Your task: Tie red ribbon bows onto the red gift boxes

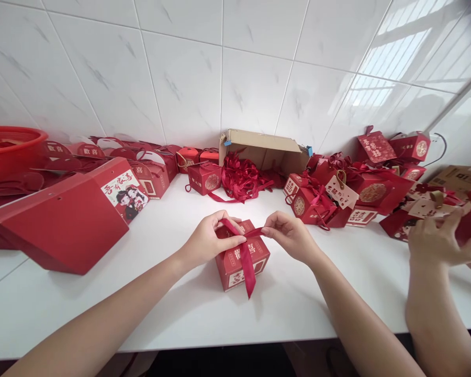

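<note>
A small red gift box [230, 269] with pale lettering stands on the white table in front of me. Dark red ribbon [248, 269] crosses its top, and one tail hangs down over the front side. My left hand [210, 238] is at the box's upper left, thumb and fingers closed on the ribbon at the crossing. At the right, my right hand [288, 235] pinches the other end of the ribbon between thumb and fingertips, just off the box's top edge.
Large red carton [70, 214] and rows of red boxes lie at left, beside a red basin [11, 157]. Behind is a ribbon pile [241, 178] by an open cardboard box [259, 141]. Finished-looking boxes [314, 201] crowd the right, near another person's hand [435, 241].
</note>
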The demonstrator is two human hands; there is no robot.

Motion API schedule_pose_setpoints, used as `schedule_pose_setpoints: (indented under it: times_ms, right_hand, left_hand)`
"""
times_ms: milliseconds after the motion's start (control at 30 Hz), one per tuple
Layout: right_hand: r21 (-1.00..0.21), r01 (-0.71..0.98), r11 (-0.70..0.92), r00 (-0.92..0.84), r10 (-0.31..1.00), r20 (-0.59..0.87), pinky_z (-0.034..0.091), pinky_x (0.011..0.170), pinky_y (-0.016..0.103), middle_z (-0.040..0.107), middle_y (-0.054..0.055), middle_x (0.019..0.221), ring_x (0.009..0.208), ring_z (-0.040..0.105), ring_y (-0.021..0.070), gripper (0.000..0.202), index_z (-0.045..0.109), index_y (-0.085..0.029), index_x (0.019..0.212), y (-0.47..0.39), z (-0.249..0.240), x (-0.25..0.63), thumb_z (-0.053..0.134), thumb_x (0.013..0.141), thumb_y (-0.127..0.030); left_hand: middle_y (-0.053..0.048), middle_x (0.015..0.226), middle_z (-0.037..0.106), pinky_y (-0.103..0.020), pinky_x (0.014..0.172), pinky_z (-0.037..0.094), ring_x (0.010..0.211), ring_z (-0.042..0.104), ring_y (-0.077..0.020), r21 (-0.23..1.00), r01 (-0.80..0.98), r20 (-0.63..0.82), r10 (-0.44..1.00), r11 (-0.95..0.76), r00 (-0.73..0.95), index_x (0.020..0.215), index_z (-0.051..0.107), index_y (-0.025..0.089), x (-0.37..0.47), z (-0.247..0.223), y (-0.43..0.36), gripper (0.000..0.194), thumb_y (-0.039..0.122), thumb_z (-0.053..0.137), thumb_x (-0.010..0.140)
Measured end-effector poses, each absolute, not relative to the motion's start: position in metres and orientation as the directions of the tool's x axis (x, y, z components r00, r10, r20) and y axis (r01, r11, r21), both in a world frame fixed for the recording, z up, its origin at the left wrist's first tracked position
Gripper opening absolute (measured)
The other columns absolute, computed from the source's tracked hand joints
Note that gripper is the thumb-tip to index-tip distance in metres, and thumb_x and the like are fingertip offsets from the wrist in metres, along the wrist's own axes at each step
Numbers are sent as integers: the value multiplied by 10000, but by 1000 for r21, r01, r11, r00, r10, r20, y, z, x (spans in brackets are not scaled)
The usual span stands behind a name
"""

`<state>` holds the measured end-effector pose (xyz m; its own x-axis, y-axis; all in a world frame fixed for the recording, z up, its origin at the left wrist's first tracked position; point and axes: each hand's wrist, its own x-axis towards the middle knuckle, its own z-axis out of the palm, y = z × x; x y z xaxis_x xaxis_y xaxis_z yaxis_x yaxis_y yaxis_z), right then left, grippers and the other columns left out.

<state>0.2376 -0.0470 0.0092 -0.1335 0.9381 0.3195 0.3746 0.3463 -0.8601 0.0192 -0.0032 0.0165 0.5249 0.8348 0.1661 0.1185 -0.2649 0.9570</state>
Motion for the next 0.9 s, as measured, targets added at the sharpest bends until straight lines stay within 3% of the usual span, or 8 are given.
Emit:
schedule_pose_setpoints:
  times_ms: [133,233,300,400,467,633,767,900]
  right_hand:
    - [-919,264,293,-172,952,254,462,649,264,610,28,797,707,563,127,215,571,-178,899,-49,10,236,572,862,-390]
    - [-912,311,269,-169,960,225,461,619,262,602,27,780,685,558,126,265,577,-172,934,-49,11,234,532,878,-427]
    - [-871,379,312,-125,950,286,465,623,272,596,32,798,707,563,135,253,580,-177,908,-50,12,234,541,873,-424]
    - [-703,524,481,-75,848,525,473,673,299,577,49,880,788,559,155,158,611,-193,870,-56,19,230,586,856,-349]
    - [-532,608,589,-169,751,639,474,719,322,565,58,905,831,546,168,109,657,-207,872,-64,25,223,587,857,-290]
    - [-211,692,690,-465,650,601,455,797,397,630,97,1010,944,530,236,308,672,-196,1064,-87,29,192,587,861,-412]
    - [-135,697,704,-566,656,500,416,887,448,589,133,1223,1104,481,297,547,530,-138,1275,-95,20,175,558,857,-491]
    - [-159,721,675,-512,673,534,434,844,451,589,157,1146,1028,488,293,500,509,-86,1277,-97,13,169,557,867,-368]
  left_hand:
    - [-118,1121,648,-403,875,493,1072,601,-265,989,55,84,822,-138,563,768,550,160,16,21,-5,253,360,703,742]
    - [-128,1174,626,-401,847,504,1041,613,-261,995,33,59,813,-96,580,789,552,153,15,24,-5,248,373,667,768]
    - [-121,1157,639,-403,872,495,1068,599,-261,992,30,83,793,-126,604,811,565,156,14,26,-5,208,333,666,768]
    - [-97,1121,659,-398,890,485,1071,595,-248,987,32,98,753,-156,650,842,578,166,12,29,-6,142,253,654,759]
    - [-78,1087,671,-383,873,490,1038,608,-235,990,38,76,737,-137,672,864,584,173,10,31,-6,129,209,630,748]
    - [-56,1065,681,-357,831,504,1026,616,-238,1000,28,-18,688,-4,726,895,596,195,3,37,-5,208,141,557,698]
    - [-80,1116,663,-428,921,465,1114,582,-283,996,-18,-39,619,86,784,944,596,189,2,39,-4,257,159,502,707]
    - [-89,1112,664,-441,971,425,1138,568,-289,999,-8,-22,634,44,773,965,601,180,3,41,-5,254,183,487,738]
